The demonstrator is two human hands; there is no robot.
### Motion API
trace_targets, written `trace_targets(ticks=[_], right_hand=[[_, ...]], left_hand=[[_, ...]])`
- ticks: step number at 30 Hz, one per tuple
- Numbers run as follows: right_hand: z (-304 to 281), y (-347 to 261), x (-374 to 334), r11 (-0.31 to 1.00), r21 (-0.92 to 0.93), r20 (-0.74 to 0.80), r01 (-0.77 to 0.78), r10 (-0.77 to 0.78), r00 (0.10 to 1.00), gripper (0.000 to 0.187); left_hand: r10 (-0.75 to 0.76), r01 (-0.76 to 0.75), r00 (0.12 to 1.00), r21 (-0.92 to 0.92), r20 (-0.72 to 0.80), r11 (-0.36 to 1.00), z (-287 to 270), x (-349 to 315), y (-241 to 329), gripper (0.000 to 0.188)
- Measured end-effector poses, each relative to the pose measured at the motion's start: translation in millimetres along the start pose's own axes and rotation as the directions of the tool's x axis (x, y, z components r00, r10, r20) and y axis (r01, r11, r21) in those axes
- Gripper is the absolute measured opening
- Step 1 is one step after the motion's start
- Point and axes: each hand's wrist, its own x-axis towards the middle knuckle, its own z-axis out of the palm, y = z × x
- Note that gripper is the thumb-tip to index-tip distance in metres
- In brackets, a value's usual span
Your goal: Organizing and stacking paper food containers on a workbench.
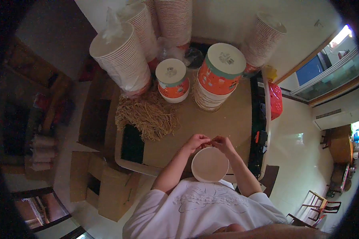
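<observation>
A white paper bucket (pixel 210 164) rests between my forearms, close to my shirt, with its round pale end facing up. Just beyond its far edge, my left hand (pixel 198 142) and my right hand (pixel 225 145) almost meet, fingers pinched together. Whatever the fingertips hold is too small to make out. A little orange shows on the bucket's side below them. To the left on the table lies a tangled heap of tan twisted cords (pixel 149 115). Two upside-down stacks of orange-and-white paper buckets, a short one (pixel 173 85) and a taller one (pixel 217 79), stand farther back.
Tall plastic-wrapped stacks of white buckets (pixel 121 57) line the table's far side, another stack (pixel 265 40) at the far right. A red plastic basket (pixel 275 101) is beside the right edge. Open cardboard boxes (pixel 117 191) sit on the floor at left.
</observation>
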Motion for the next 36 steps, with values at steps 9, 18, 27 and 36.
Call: trace_targets(ticks=[9, 18, 27, 36], right_hand=[[-0.3, 9.1, 5.1, 0.997, -0.06, -0.001, -0.039, 0.039, 0.999, 0.011], [1.2, 4.5, 2.0, 0.997, 0.075, -0.03, -0.02, 0.022, 0.999, 0.006], [1.5, -4.1, -4.3, 0.987, -0.155, -0.088, 0.047, -0.061, 0.994, 0.009], [2.6, -2.3, -2.5, 0.976, -0.199, -0.084, 0.083, -0.102, 0.991, 0.011]], left_hand=[[0.137, -0.124, 0.985, 0.121, -0.103, 0.985, -0.8, 12.4, -11.9, 0.01], [0.153, -0.135, 0.983, 0.162, -0.102, 0.978, -0.4, 14.4, -14.6, 0.01], [0.052, -0.049, 0.998, 0.077, -0.029, 0.996, 6.0, 5.4, -5.4, 0.008], [0.143, -0.133, 0.99, 0.288, -0.013, 0.948, -6.5, 11.1, -11.0, 0.005]])
